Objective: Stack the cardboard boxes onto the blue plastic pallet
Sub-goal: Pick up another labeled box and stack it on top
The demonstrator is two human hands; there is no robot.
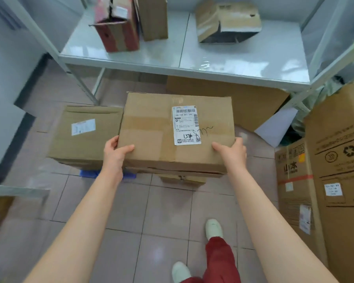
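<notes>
Holding the labelled cardboard box at both near corners, the left hand clamping the left corner with thumb on top, the right hand clamping the right corner likewise. Hovering or settling over the stack; impossible to tell whether resting fully on the box beneath, whose edge is peeking out under the near side. Sitting just beside a second cardboard box on the left, tops nearly level, sides touching or very close. Showing only a sliver of the blue plastic pallet under the left box's near edge, the rest being covered by cardboard.

Judging the task as well under way: at least two boxes seemingly placed on the pallet, the held one probably arriving as an upper layer. Remaining, by the look of things: lowering and squaring this box against its neighbour, letting go, then fetching more.

Waiting nearby as likely candidates: a flat brown box under the metal shelf, tall printed cartons standing at the right, and a few battered boxes on the shelf itself, one crushed carton and a red-striped one among them. Standing on the tiled floor, pale shoes and red trousers visible below.
</notes>
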